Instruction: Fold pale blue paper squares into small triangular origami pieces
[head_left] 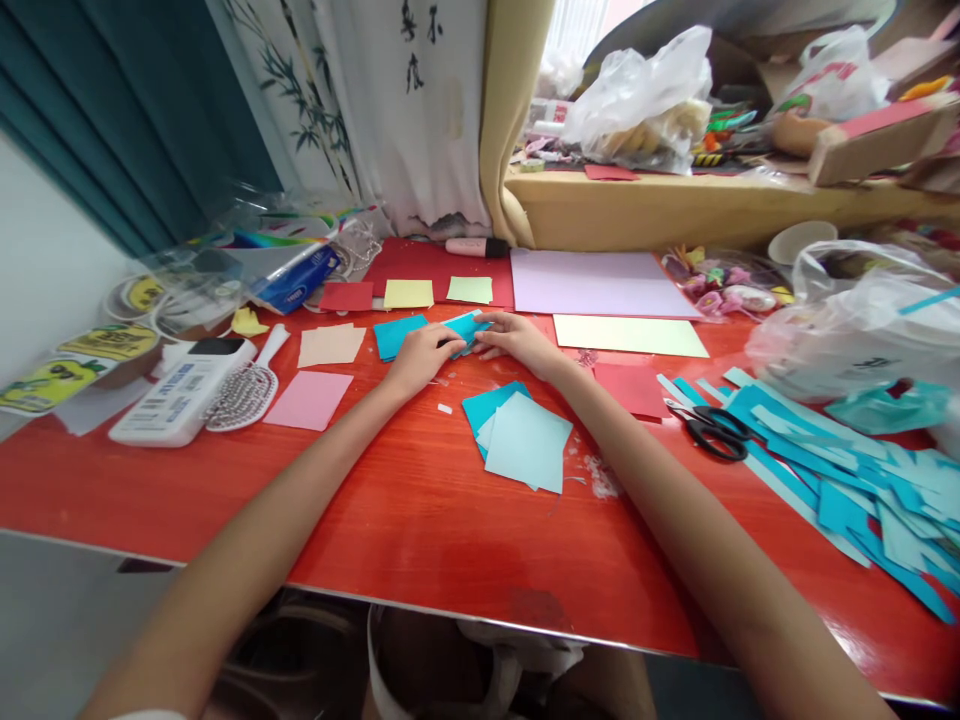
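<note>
Near the middle of the red table (420, 500), a small stack of blue paper squares (464, 328) is held between my two hands. My left hand (421, 358) is closed on its left side, with the thumb at the near edge. From the right, my right hand (519, 346) grips the other side with bent fingers. Partly behind my left hand lies a blue paper square (397, 336). Closer to me rests a loose pile of blue and pale blue paper squares (529, 440), touched by neither hand. The undersides of the held papers are hidden.
Black-handled scissors (716, 432) lie beside a heap of blue paper strips (847, 470) at right. Pink (309, 400), beige and yellow squares are on the left, near a hairbrush (244, 395) and a white device (187, 390). A lilac sheet (596, 282) lies at the back.
</note>
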